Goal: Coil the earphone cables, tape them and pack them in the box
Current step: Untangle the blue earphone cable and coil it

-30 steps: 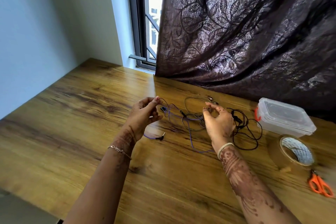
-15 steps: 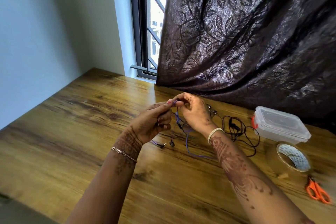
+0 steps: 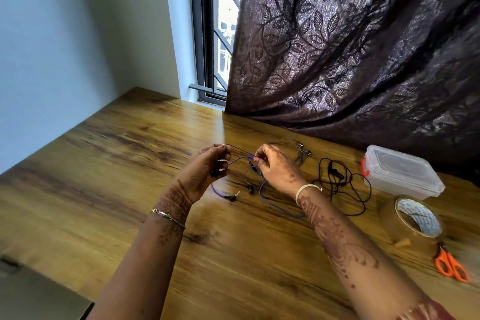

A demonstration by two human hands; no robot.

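Observation:
A purple earphone cable (image 3: 267, 199) trails over the wooden table (image 3: 104, 176), its jack plug (image 3: 232, 196) lying near my left wrist. My left hand (image 3: 207, 171) pinches one end of the purple cable above the table, fingers curled around a dark earbud. My right hand (image 3: 276, 167) pinches the same cable a short way to the right, so a span runs between both hands. A black earphone cable (image 3: 345, 184) lies loose to the right, with a grey earphone (image 3: 302, 149) behind it. The clear plastic box (image 3: 401, 173) stands with its lid on at the right.
A roll of brown tape (image 3: 418, 217) lies in front of the box, and orange scissors (image 3: 452, 266) sit near the right edge. A dark curtain (image 3: 363, 47) hangs down onto the table's back edge. The table's near-left corner drops off at lower left.
My hands met at the purple cable half a second ago and have since drawn a little apart, stretching a length of cable between them. The view has shifted slightly.

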